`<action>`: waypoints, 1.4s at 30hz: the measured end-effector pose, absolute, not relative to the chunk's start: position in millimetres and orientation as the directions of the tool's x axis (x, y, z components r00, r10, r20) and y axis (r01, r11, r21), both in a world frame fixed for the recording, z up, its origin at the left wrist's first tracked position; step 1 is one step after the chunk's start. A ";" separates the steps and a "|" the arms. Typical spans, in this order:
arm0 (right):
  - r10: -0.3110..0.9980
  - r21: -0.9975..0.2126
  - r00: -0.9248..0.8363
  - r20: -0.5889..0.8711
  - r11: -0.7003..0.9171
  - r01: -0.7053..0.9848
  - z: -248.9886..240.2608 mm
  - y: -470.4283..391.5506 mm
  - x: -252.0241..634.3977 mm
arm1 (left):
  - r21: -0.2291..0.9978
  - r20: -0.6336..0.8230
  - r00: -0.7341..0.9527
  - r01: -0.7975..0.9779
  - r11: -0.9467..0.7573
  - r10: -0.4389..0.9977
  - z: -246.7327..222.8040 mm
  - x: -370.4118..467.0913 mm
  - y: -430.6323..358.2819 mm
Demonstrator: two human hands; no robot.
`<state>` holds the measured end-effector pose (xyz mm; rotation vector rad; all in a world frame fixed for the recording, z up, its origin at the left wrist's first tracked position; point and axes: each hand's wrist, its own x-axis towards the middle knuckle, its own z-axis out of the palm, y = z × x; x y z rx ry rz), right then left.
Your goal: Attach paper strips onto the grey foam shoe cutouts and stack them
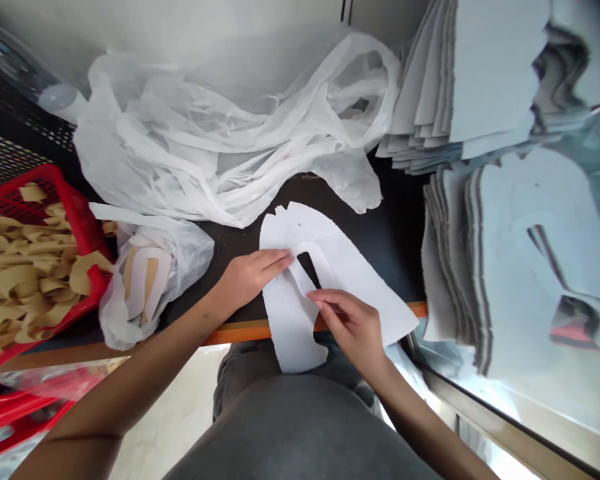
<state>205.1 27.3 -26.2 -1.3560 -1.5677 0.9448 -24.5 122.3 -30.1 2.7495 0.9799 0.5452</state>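
A white shoe-upper-shaped piece [353, 257], with a notched top edge and a long slot down its middle, lies on the dark tabletop and hangs partly over the front edge. My left hand [247, 277] rests on it from the left, fingers stretched out flat beside the top of the slot. Lower down, my right hand [350, 323] pinches the slot's inner edge between thumb and fingertips. Whether a thin strip is also between those fingers cannot be made out.
Stacks of similar white pieces [510, 220] stand at the right, with more sheets [500, 73] behind. Crumpled plastic bags [205, 140] lie along the back. On the left are a small bag of cut strips [153, 280] and a red basket [87, 233] of curled tan pieces [25, 267].
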 end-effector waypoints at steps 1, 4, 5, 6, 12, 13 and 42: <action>0.989 -0.914 -0.078 0.128 0.148 0.378 -29.3 25.0 206.3 | 0.236 0.283 0.740 0.564 -0.792 0.611 -30.3 -24.8 122.2; 0.974 -0.873 -0.120 0.193 0.226 0.432 -38.0 20.7 208.6 | 0.136 0.270 0.790 0.535 -0.834 0.551 -32.0 -23.7 121.1; 0.966 -0.855 -0.137 0.219 0.258 0.449 -40.2 19.9 208.8 | 0.112 0.257 0.800 0.533 -0.839 0.543 -32.7 -22.9 120.3; 0.957 -0.835 -0.160 0.244 0.291 0.467 -41.9 19.3 208.8 | 0.086 0.241 0.806 0.536 -0.840 0.540 -33.3 -22.1 119.4; 0.875 -0.600 -0.280 0.395 0.476 0.643 -43.8 16.1 207.7 | -0.063 0.247 0.814 0.555 -0.830 0.526 -40.0 -17.4 112.5; 0.870 -0.571 -0.283 0.403 0.481 0.665 -43.8 15.6 208.1 | -0.102 0.277 0.815 0.552 -0.828 0.509 -41.1 -16.6 111.7; 0.836 -0.429 -0.273 0.476 0.492 0.757 -50.7 10.6 210.6 | 0.093 0.028 0.641 0.763 -0.640 0.767 -34.5 -11.5 77.9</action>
